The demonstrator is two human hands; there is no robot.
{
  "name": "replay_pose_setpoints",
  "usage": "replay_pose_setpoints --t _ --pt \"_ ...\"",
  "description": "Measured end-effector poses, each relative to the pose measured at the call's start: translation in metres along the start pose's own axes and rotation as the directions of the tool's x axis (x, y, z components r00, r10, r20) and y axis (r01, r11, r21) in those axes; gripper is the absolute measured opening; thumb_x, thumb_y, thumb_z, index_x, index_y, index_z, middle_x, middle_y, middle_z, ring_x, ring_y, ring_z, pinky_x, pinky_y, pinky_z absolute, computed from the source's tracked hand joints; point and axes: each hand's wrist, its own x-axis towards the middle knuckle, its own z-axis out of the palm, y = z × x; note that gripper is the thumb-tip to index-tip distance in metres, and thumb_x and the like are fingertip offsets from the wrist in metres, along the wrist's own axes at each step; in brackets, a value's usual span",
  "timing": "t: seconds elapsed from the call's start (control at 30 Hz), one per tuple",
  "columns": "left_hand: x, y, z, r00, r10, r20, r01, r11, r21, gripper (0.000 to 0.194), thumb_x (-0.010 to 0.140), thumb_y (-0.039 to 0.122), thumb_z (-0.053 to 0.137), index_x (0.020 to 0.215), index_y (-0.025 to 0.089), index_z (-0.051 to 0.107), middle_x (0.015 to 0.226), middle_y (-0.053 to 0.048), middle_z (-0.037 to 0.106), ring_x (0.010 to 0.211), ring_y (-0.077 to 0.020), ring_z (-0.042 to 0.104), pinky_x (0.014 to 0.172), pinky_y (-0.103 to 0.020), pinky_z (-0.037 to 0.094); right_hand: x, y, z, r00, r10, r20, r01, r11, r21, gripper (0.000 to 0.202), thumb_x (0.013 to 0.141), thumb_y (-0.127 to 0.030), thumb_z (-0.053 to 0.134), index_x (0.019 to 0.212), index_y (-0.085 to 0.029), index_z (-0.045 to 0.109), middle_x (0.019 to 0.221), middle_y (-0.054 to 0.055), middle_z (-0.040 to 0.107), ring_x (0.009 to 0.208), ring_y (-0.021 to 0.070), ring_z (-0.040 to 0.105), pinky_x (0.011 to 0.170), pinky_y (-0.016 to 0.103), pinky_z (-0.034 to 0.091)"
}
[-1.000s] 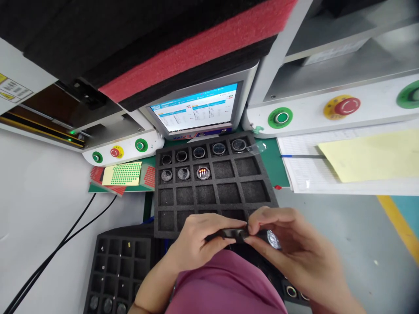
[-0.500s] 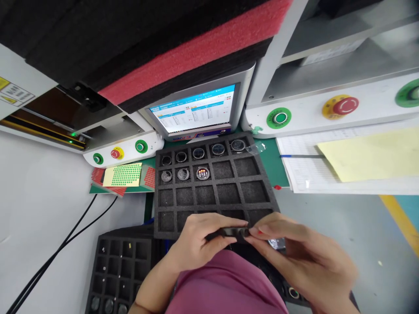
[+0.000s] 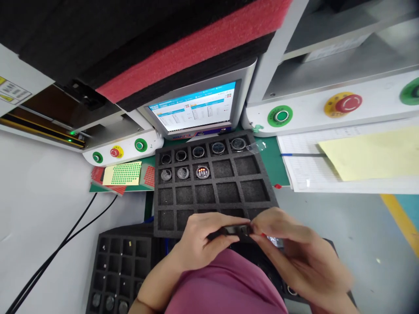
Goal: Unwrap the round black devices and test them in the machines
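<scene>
My left hand [image 3: 209,240] pinches a dark watch [image 3: 236,230] between thumb and fingers, edge toward me, above the front of the foam tray [image 3: 269,192]. Its face is out of sight. My right hand [image 3: 294,248] is closed at the watch's right edge, fingertips touching or nearly touching it. A small red piece [image 3: 262,235] shows between those fingertips, too little of it to name. Behind the right fingers is a shiny clear-looking thing [image 3: 276,241], mostly hidden. Several round watches sit in the tray's back two rows, one lit watch [image 3: 202,172] among them.
A monitor [image 3: 196,109] stands behind the tray, between white machines with green buttons and a red stop button [image 3: 349,103]. Sheets of green dots [image 3: 126,173] lie left, papers [image 3: 301,174] right. Another foam tray [image 3: 113,248] is at lower left.
My right fingers have shifted slightly left and curled further over the watch's edge. The watch has turned a little, and less of the shiny thing shows behind the right hand.
</scene>
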Motion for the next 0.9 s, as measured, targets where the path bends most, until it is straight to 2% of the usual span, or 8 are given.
replay_pose_setpoints --t 0.13,0.37,0.5,0.57,0.63,0.73,0.77,0.9 --pt "0.002 0.0 0.001 0.999 0.027 -0.041 -0.026 0.999 0.018 0.026 0.095 0.03 0.057 0.116 0.019 0.07 0.102 -0.008 0.078 0.088 -0.0179 0.074 0.079 -0.024 0.056 -0.007 0.005 0.011 0.975 0.02 -0.22 -0.021 1.0 -0.002 0.055 0.075 0.01 0.064 0.118 -0.025 0.058 0.097 0.003 0.067 0.083 0.0145 0.067 0.072 0.025 0.06" --pt "0.001 -0.002 0.001 0.997 0.038 -0.061 -0.037 0.999 0.018 0.026 0.094 0.026 0.06 0.116 0.018 0.07 0.101 -0.008 0.078 0.088 -0.0168 0.074 0.08 -0.023 0.056 -0.011 0.003 0.009 0.981 0.025 -0.195 -0.054 0.988 -0.145 0.042 0.076 0.006 0.066 0.108 -0.022 0.062 0.083 0.001 0.071 0.076 0.0152 0.069 0.065 0.024 0.059" --pt "-0.001 0.001 0.012 0.991 -0.095 -0.096 0.091 0.995 -0.042 0.025 0.094 0.024 0.058 0.116 0.02 0.07 0.106 -0.007 0.077 0.095 -0.0184 0.074 0.085 -0.024 0.056 -0.017 -0.008 0.015 0.982 0.05 -0.184 -0.111 0.935 -0.337 0.039 0.081 0.004 0.061 0.108 -0.024 0.061 0.086 0.003 0.071 0.075 0.0161 0.07 0.064 0.027 0.059" --pt "0.001 -0.001 0.015 0.962 -0.203 -0.182 0.183 0.975 -0.122 0.024 0.093 0.024 0.058 0.113 0.02 0.072 0.106 -0.007 0.077 0.096 -0.0196 0.074 0.086 -0.026 0.057 -0.022 -0.014 0.018 0.984 0.041 -0.172 -0.099 0.933 -0.346 0.039 0.081 0.004 0.059 0.108 -0.025 0.06 0.087 0.003 0.071 0.074 0.017 0.07 0.065 0.029 0.06" --pt "0.005 -0.005 0.013 0.884 -0.312 -0.348 0.238 0.942 -0.238 0.022 0.093 0.028 0.059 0.107 0.018 0.073 0.101 -0.007 0.078 0.091 -0.0204 0.074 0.083 -0.028 0.057 -0.023 -0.012 0.015 0.983 0.063 -0.17 -0.119 0.931 -0.346 0.033 0.081 -0.001 0.06 0.102 -0.026 0.062 0.083 0.002 0.07 0.069 0.0171 0.068 0.06 0.029 0.059" --pt "0.01 -0.016 0.001 0.741 -0.424 -0.521 0.249 0.894 -0.372 0.024 0.09 0.034 0.062 0.097 0.015 0.074 0.094 -0.009 0.078 0.082 -0.0197 0.073 0.074 -0.028 0.057 -0.004 0.015 -0.006 0.888 0.152 -0.435 -0.338 0.856 -0.392 0.019 0.078 -0.013 0.07 0.092 -0.023 0.062 0.08 0.003 0.068 0.072 0.0184 0.069 0.066 0.03 0.058" --pt "0.01 -0.019 -0.002 0.73 -0.441 -0.522 0.25 0.883 -0.396 0.025 0.089 0.036 0.063 0.094 0.014 0.074 0.093 -0.009 0.078 0.078 -0.0185 0.071 0.071 -0.027 0.055 0.008 0.031 -0.016 0.787 0.146 -0.599 -0.422 0.836 -0.351 0.025 0.074 -0.017 0.075 0.092 -0.023 0.06 0.083 0.004 0.068 0.078 0.0198 0.069 0.074 0.032 0.058" --pt "0.005 -0.025 -0.005 0.763 -0.506 -0.402 0.261 0.81 -0.525 0.025 0.087 0.037 0.065 0.089 0.013 0.072 0.091 -0.01 0.077 0.06 -0.0107 0.058 0.056 -0.022 0.045 0.064 0.105 -0.056 0.742 0.242 -0.625 -0.501 0.82 -0.276 0.038 0.065 -0.021 0.079 0.09 -0.023 0.05 0.09 0.008 0.067 0.091 0.0251 0.069 0.082 0.037 0.055"
